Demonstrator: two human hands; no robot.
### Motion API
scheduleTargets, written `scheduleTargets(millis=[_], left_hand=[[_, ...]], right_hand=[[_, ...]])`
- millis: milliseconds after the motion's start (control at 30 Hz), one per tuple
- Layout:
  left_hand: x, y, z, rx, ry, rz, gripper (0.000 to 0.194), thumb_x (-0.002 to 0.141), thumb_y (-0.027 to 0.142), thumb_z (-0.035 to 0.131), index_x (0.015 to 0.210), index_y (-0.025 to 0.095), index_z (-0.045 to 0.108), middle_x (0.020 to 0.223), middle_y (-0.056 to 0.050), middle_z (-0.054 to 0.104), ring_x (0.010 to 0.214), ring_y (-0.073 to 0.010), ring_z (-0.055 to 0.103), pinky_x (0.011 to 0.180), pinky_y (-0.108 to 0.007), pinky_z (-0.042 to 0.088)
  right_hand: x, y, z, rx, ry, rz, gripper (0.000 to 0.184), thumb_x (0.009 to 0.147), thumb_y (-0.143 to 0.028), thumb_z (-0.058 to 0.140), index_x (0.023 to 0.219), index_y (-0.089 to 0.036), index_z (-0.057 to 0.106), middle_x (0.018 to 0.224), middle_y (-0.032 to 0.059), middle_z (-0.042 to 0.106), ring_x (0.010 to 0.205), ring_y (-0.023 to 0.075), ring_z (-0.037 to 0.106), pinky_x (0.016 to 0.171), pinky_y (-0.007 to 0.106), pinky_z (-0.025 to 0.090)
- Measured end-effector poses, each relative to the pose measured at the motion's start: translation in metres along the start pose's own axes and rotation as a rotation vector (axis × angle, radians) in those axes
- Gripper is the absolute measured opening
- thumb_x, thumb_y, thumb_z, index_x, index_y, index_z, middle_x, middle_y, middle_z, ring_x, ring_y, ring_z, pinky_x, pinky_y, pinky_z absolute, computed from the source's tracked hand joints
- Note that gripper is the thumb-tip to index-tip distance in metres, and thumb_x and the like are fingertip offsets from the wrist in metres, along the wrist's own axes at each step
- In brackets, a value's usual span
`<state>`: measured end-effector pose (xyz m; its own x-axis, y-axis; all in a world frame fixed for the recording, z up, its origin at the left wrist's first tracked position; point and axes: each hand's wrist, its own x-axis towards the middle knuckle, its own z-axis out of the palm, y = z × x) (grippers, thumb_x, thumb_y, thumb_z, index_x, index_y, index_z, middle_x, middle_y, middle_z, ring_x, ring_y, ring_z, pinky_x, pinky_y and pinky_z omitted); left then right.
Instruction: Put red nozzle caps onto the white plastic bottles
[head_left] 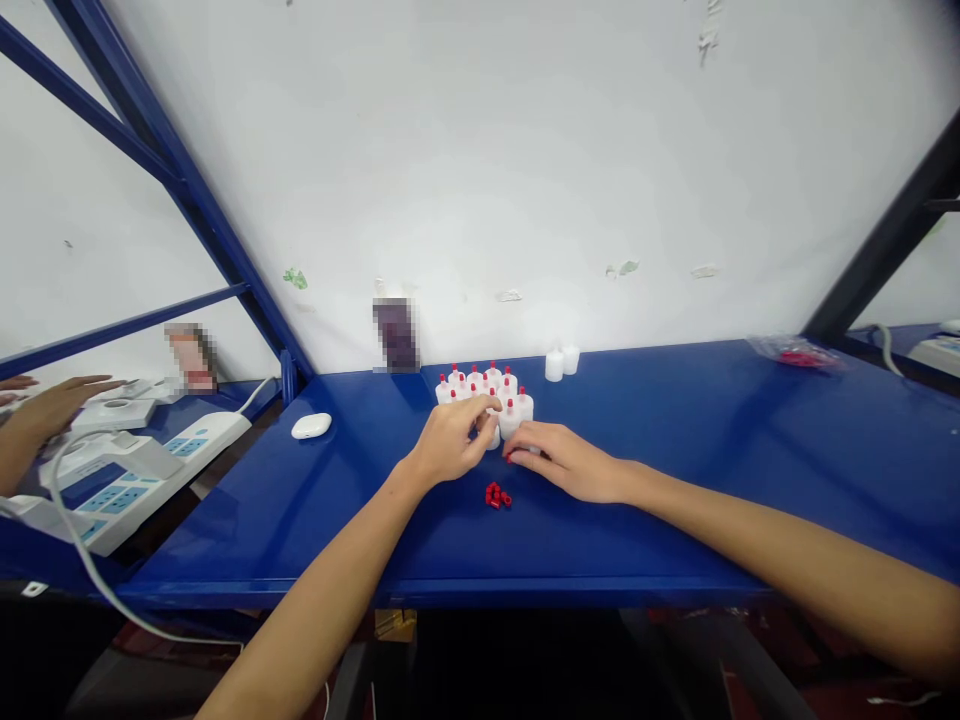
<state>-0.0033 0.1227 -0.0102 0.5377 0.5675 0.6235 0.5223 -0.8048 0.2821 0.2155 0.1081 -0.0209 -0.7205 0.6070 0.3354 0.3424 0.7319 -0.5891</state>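
Note:
Small white plastic bottles with red caps [510, 418] stand upright in a close cluster on the blue table. My left hand [452, 440] is at the near side of this cluster, its thumb and fingers curled around a small white bottle [493, 438] that they partly hide. Just to the right, my right hand [566, 462] has its fingertips pinched on a red cap [510, 457], low beside that bottle. Several loose red caps [495, 496] lie in a small pile on the table, nearer to me than both hands.
Two white bottles [554, 365] stand apart near the wall. A clear bag with red pieces [806, 355] lies far right. A white earbud case [312, 426] rests at left, beyond it white power strips [150, 475]. A blurred phone-like object [397, 337] leans on the wall.

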Motion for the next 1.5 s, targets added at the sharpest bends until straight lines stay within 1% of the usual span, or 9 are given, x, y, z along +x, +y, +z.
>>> scheduleTargets(millis=[100, 200, 367, 533, 733, 900, 1000, 1267, 1500], left_hand=[[0.000, 0.004, 0.003, 0.044, -0.010, 0.119, 0.025, 0.090, 0.024, 0.050, 0.112, 0.017, 0.058, 0.084, -0.004, 0.063, 0.067, -0.0140, 0.056, 0.065, -0.026, 0.044], [0.002, 0.007, 0.005, 0.069, -0.031, 0.180, 0.028, 0.090, 0.024, 0.051, 0.116, 0.017, 0.060, 0.093, -0.008, 0.064, 0.080, -0.0172, 0.059, 0.072, -0.029, 0.048], [0.003, 0.004, 0.008, 0.075, 0.070, 0.256, 0.032, 0.092, 0.023, 0.056, 0.123, 0.020, 0.062, 0.098, -0.008, 0.063, 0.082, -0.0163, 0.059, 0.071, -0.029, 0.050], [0.003, 0.004, 0.010, 0.088, 0.074, 0.260, 0.029, 0.092, 0.022, 0.056, 0.120, 0.022, 0.064, 0.101, -0.008, 0.062, 0.078, -0.0140, 0.057, 0.068, -0.027, 0.049], [0.003, 0.007, 0.013, 0.054, 0.044, 0.169, 0.020, 0.094, 0.023, 0.053, 0.110, 0.018, 0.063, 0.096, -0.008, 0.062, 0.085, -0.0172, 0.059, 0.075, -0.030, 0.050], [0.003, 0.004, 0.011, 0.052, 0.094, 0.101, 0.014, 0.095, 0.027, 0.054, 0.104, 0.017, 0.059, 0.093, -0.007, 0.063, 0.080, -0.0169, 0.058, 0.073, -0.030, 0.048], [0.003, 0.003, 0.011, 0.049, 0.095, 0.111, 0.013, 0.096, 0.028, 0.054, 0.102, 0.018, 0.058, 0.091, -0.007, 0.063, 0.078, -0.0163, 0.057, 0.071, -0.029, 0.047], [0.002, 0.001, 0.012, 0.008, 0.080, 0.125, 0.014, 0.096, 0.029, 0.055, 0.103, 0.018, 0.059, 0.089, -0.006, 0.063, 0.074, -0.0147, 0.055, 0.068, -0.027, 0.046], [0.002, 0.000, 0.014, -0.019, 0.075, 0.128, 0.017, 0.096, 0.031, 0.055, 0.103, 0.018, 0.063, 0.089, -0.007, 0.064, 0.075, -0.0152, 0.058, 0.069, -0.028, 0.048]], right_hand=[[0.002, 0.000, 0.001, 0.437, 0.071, 0.183, 0.023, 0.098, -0.038, 0.047, 0.093, -0.018, 0.059, 0.079, -0.0004, 0.056, 0.065, 0.0124, 0.049, 0.063, 0.027, 0.040], [0.005, -0.001, 0.002, 0.830, 0.112, 0.274, 0.022, 0.093, -0.038, 0.055, 0.087, -0.017, 0.056, 0.071, -0.0026, 0.050, 0.054, 0.0094, 0.041, 0.053, 0.025, 0.031], [0.007, -0.009, 0.001, 1.119, 0.159, 0.358, 0.015, 0.086, -0.030, 0.062, 0.084, -0.017, 0.054, 0.066, -0.0035, 0.050, 0.048, 0.0068, 0.037, 0.050, 0.025, 0.025], [0.007, -0.007, 0.002, 1.099, 0.160, 0.349, 0.016, 0.086, -0.031, 0.059, 0.082, -0.017, 0.052, 0.064, -0.0040, 0.050, 0.047, 0.0063, 0.036, 0.049, 0.025, 0.022], [0.007, 0.003, 0.006, 1.016, 0.171, 0.304, 0.012, 0.084, -0.026, 0.058, 0.090, -0.017, 0.054, 0.070, -0.0032, 0.051, 0.053, 0.0077, 0.039, 0.051, 0.025, 0.025], [0.006, 0.001, 0.004, 0.998, 0.225, 0.238, 0.040, 0.065, -0.009, 0.053, 0.100, -0.024, 0.042, 0.068, -0.0075, 0.050, 0.054, 0.0098, 0.035, 0.049, 0.024, 0.022], [0.005, -0.001, 0.004, 0.976, 0.248, 0.206, 0.041, 0.061, -0.007, 0.050, 0.095, -0.025, 0.038, 0.071, -0.0066, 0.051, 0.058, 0.0109, 0.037, 0.050, 0.023, 0.023], [0.002, -0.003, 0.002, 0.913, 0.251, 0.136, 0.038, 0.067, -0.007, 0.049, 0.099, -0.025, 0.038, 0.078, -0.0044, 0.052, 0.062, 0.0115, 0.041, 0.056, 0.025, 0.030], [-0.001, -0.009, -0.001, 0.812, 0.210, 0.117, 0.032, 0.070, -0.009, 0.049, 0.097, -0.024, 0.039, 0.080, -0.0033, 0.047, 0.067, 0.0119, 0.039, 0.058, 0.024, 0.030]])
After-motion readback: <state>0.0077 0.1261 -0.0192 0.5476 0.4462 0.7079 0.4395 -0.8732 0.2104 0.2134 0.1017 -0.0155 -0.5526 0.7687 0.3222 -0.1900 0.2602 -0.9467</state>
